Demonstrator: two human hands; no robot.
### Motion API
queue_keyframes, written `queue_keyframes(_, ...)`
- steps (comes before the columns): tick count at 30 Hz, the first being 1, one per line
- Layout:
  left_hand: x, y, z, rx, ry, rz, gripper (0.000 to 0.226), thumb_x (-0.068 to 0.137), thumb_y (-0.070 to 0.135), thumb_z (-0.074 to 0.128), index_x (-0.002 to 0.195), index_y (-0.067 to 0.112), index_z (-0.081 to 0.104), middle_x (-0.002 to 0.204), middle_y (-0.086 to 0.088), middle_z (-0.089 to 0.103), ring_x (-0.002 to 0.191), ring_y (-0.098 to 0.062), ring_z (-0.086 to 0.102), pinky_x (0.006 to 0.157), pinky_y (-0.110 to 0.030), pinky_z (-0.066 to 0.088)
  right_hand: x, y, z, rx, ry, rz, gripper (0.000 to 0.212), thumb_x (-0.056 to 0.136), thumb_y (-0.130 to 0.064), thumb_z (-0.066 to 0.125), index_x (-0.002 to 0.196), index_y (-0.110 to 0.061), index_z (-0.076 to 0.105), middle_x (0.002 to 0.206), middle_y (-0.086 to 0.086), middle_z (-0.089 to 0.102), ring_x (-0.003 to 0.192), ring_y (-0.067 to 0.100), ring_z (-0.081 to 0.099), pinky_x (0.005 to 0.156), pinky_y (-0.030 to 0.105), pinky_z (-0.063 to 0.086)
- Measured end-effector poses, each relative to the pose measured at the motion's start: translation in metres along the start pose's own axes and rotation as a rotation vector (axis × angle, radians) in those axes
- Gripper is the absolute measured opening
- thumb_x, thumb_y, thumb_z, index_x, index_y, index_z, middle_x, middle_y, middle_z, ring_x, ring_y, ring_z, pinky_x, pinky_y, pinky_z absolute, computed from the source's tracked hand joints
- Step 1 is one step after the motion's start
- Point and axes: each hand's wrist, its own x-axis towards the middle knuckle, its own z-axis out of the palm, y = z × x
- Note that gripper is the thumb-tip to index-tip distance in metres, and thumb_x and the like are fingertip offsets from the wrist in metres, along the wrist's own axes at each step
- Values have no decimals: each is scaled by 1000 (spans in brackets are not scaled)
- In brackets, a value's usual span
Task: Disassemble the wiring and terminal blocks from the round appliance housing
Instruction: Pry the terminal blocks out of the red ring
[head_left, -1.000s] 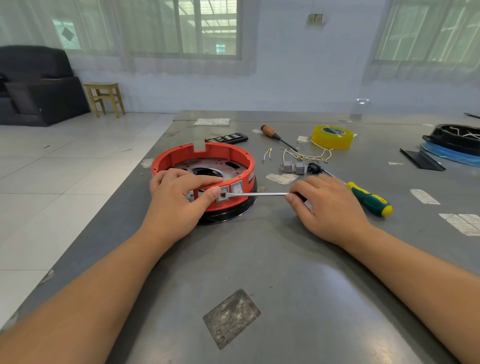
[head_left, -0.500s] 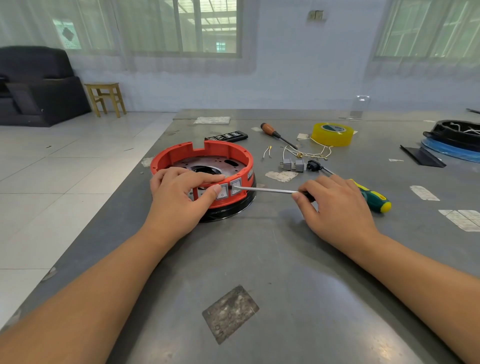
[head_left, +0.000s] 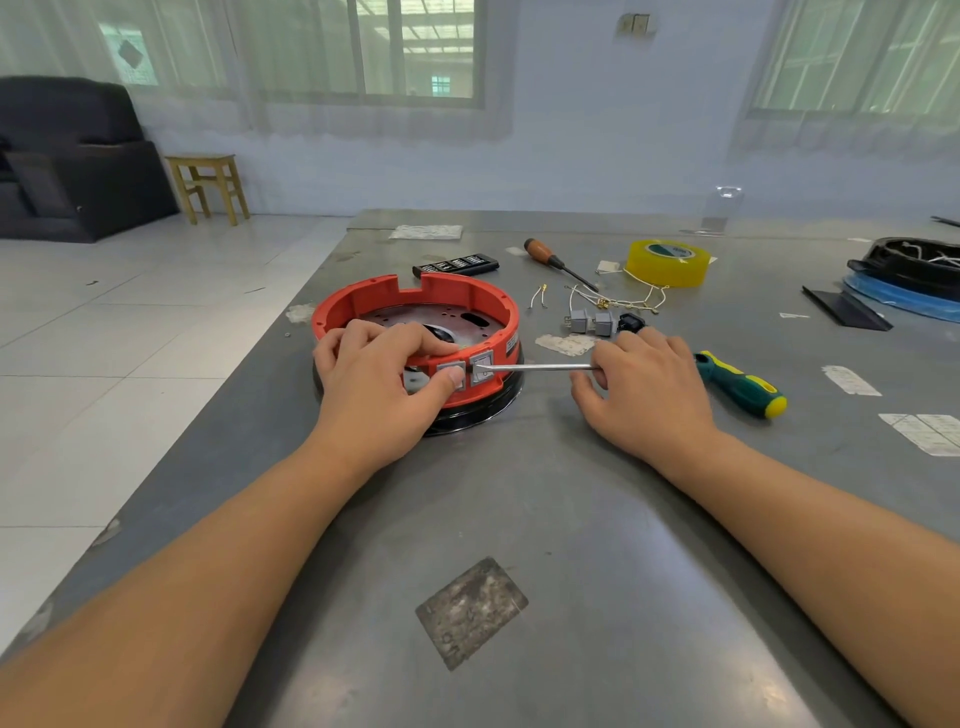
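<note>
Steel screwdriver (head_left: 540, 367) tip apparently at switch (head_left: 482, 367)

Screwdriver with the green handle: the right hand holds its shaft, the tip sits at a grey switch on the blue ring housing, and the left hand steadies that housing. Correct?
Not quite. In the head view the housing is red-orange, not blue. The rest stands: right hand on the screwdriver, left hand steadying.

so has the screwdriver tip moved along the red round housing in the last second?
Yes. The screwdriver tip has shifted right, from the grey block under the left thumb to the next grey block on the housing.
</note>
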Motion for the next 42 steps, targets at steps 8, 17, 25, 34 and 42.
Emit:
queue_keyframes(8, 1, -2, -3, -21, -64, 29, 25, 85, 57, 60, 110, 55, 58, 95, 25, 56, 101, 7, 31, 106, -31, 15, 32, -11, 17, 0, 101, 84, 42, 104, -37, 46, 88, -7, 70, 85, 13, 64, 88, 35, 54, 82, 46, 42)
queue_keyframes(17, -1, -5, -7, -82, -48, 107, 16, 89, 50, 66, 103, 56, 68, 99, 35, 63, 111, 9, 45, 109, -19, 11, 41, -12, 20, -43, 117, 52, 46, 103, -43, 35, 91, -8, 62, 93, 14, 60, 89, 33, 52, 82, 47, 44)
queue_keyframes(25, 1, -9, -16, -107, -99, 138, 23, 90, 37, 80, 105, 52, 73, 105, 27, 71, 111, -10, 60, 108, -56, 33, 20, 0, 6, -41, 120, -6, 47, 97, -60, 33, 90, -18, 53, 88, 5, 55, 87, 27, 49, 84, 43, 41)
queue_keyframes(34, 1, -9, -17, -103, -131, 133, 20, 90, 37, 79, 105, 50, 73, 102, 27, 69, 107, -9, 55, 109, -50, 29, -23, 16, -10, 94, 52, 6, 54, 101, -61, 23, 94, -24, 62, 88, -3, 50, 89, 19, 44, 84, 39, 32)
queue_keyframes(42, 2, -11, -16, -91, -138, 123, 23, 91, 32, 80, 107, 47, 74, 96, 33, 65, 100, -13, 53, 110, -54, 30, -38, 10, -16, 63, -9, 60, 56, 99, -67, 30, 89, -29, 68, 86, -3, 52, 91, 22, 48, 87, 40, 35)
